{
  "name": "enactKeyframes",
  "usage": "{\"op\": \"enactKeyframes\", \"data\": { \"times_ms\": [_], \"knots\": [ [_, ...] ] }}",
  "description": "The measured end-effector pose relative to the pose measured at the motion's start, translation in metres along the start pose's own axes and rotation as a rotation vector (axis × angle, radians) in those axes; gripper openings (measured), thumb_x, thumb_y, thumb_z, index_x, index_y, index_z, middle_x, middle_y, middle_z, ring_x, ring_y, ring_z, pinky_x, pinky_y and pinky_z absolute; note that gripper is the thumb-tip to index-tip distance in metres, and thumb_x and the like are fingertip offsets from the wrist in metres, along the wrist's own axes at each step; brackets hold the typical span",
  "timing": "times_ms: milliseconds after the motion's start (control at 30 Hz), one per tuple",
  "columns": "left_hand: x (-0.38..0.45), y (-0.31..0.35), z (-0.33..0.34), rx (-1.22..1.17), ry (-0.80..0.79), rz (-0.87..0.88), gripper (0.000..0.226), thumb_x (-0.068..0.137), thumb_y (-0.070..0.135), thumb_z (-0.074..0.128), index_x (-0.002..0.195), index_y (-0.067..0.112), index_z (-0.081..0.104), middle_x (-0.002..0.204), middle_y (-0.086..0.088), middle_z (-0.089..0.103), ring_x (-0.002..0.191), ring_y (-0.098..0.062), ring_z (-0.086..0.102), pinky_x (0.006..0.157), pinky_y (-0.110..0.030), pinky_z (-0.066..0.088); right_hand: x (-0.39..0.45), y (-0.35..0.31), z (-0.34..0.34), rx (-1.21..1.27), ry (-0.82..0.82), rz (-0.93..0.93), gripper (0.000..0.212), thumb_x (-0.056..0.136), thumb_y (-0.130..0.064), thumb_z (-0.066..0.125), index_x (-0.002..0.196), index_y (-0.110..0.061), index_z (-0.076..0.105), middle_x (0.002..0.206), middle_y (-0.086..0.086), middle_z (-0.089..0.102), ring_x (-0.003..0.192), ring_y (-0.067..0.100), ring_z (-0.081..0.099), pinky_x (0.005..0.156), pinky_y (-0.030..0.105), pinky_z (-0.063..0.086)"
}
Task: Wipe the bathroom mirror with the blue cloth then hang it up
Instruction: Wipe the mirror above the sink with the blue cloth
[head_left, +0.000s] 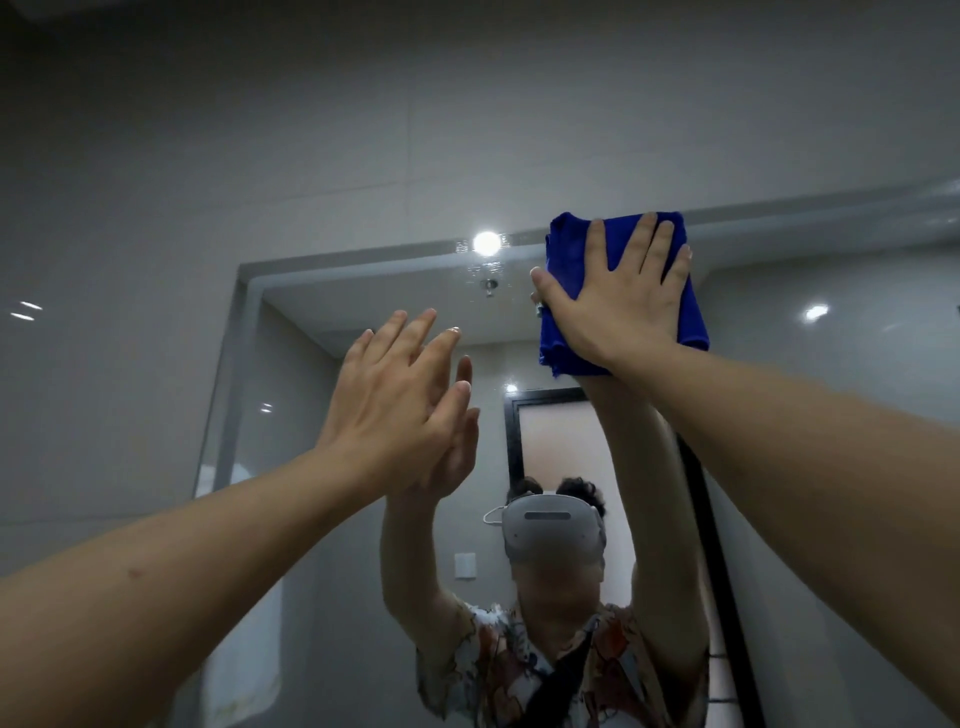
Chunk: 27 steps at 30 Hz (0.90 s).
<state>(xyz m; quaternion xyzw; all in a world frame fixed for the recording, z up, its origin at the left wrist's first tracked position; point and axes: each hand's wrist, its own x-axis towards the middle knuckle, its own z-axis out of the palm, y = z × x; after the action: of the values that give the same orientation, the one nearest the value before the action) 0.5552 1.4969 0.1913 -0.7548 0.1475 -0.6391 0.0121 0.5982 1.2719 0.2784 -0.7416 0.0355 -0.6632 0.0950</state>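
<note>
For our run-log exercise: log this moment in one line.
phase: wiping | right hand: flat on blue cloth, mirror top | left hand: open, free

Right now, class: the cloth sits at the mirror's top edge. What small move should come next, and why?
Probably slide the right hand, pressed flat on the blue cloth, down the mirror. The cloth is at the top edge, so the glass below likely remains unwiped. The left hand holds nothing.

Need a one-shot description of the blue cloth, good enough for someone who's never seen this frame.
Find the big wall mirror that fills the lower middle of the view, and follow its top edge to the right. There the right hand presses a folded blue cloth flat against the glass with spread fingers. It is the only saturated blue thing among grey tiles; the left hand beside it is bare.
</note>
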Motion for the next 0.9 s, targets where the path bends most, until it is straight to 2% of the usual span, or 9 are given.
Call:
{"op": "enactKeyframes", "data": {
  "times_ms": [133,500,700,900],
  "knots": [
    [-0.012,-0.042,-0.003,0.002,-0.016,0.011,0.068,0.093,0.055,0.028,0.156,0.027,0.034,0.167,-0.001,0.024,0.155,-0.021,0.012,0.125,-0.043,0.007,-0.017,-0.062,0.011,0.0,-0.004,-0.041,0.099,0.09,-0.086,0.008,0.164,-0.023,-0.004,0.168,0.024,-0.013,0.156,0.041,-0.014,0.125,0.058,-0.005],
    [-0.06,-0.182,-0.016,-0.077,-0.017,-0.111,0.068,0.094,0.056,0.025,0.157,0.03,0.028,0.168,0.002,0.019,0.156,-0.02,0.009,0.127,-0.045,0.008,-0.045,-0.252,0.038,0.029,0.005,-0.093,0.099,0.09,-0.085,0.006,0.164,-0.021,0.0,0.168,0.027,-0.011,0.156,0.042,-0.014,0.125,0.059,-0.006],
    [-0.084,-0.241,-0.019,-0.116,-0.004,-0.14,0.067,0.095,0.056,0.025,0.157,0.031,0.028,0.168,0.003,0.018,0.156,-0.019,0.009,0.126,-0.044,0.009,-0.047,-0.312,0.045,0.021,-0.002,-0.122,0.097,0.09,-0.085,0.007,0.164,-0.022,0.0,0.168,0.028,-0.01,0.156,0.042,-0.014,0.124,0.059,-0.008],
    [-0.099,-0.276,-0.024,-0.133,-0.002,-0.183,0.068,0.094,0.056,0.026,0.157,0.03,0.028,0.168,0.003,0.018,0.155,-0.019,0.01,0.126,-0.045,0.011,-0.045,-0.34,0.046,0.019,-0.015,-0.127,0.096,0.091,-0.084,0.008,0.164,-0.023,-0.001,0.168,0.026,-0.011,0.156,0.041,-0.015,0.124,0.06,-0.007]
  ]
}}
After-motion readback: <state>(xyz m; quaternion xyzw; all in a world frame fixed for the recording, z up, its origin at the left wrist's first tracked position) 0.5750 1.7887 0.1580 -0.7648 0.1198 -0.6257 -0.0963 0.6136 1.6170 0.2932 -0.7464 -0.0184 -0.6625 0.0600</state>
